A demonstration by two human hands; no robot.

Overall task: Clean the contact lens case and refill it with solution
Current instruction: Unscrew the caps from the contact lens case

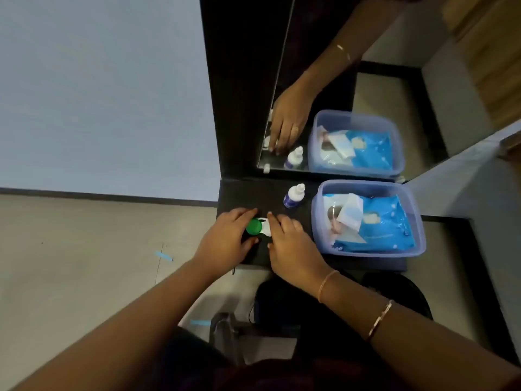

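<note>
Green cap (253,227) is pinched by left hand (225,238); right hand (290,241) holds, half-hiding, the white case (265,229).

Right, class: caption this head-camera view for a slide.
The left hand grips the green cap, the right hand holds the contact lens case; solution bottle stands nearby.

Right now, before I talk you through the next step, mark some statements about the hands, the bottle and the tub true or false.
1. The left hand and right hand are both on the lens case. True.
2. The solution bottle lies on its side. False: it stands upright behind the case.
3. The left hand grips the green cap. True.
4. The plastic tub sits left of the case. False: it is on the right.
</note>
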